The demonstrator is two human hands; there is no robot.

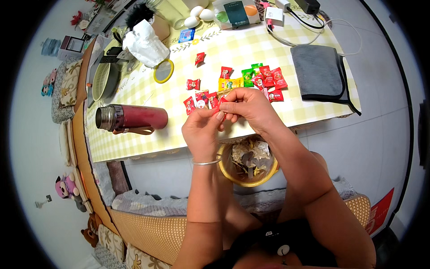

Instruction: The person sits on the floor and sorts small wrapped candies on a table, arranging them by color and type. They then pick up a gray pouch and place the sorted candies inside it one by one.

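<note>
My left hand [203,126] and my right hand [250,107] meet above the table's near edge. Between their fingertips they pinch a small red wrapped candy [221,103], partly covered by the thumbs. Just beyond my hands, several more red wrapped candies [189,105] lie on the checked tablecloth, along with a yellow packet [230,83] and green packets [248,77]. One red candy [200,58] sits apart, farther back. Below the hands, a yellow-rimmed waste bin [249,184] holds peelings and crumpled paper.
A red thermos flask [144,116] lies on its side at left. Folded grey cloth [319,72] rests at right, overhanging slightly. Farther back are a yellow-rimmed round lid [164,71], white eggs [192,22], a charger [274,16] with cables, and a colander [100,81].
</note>
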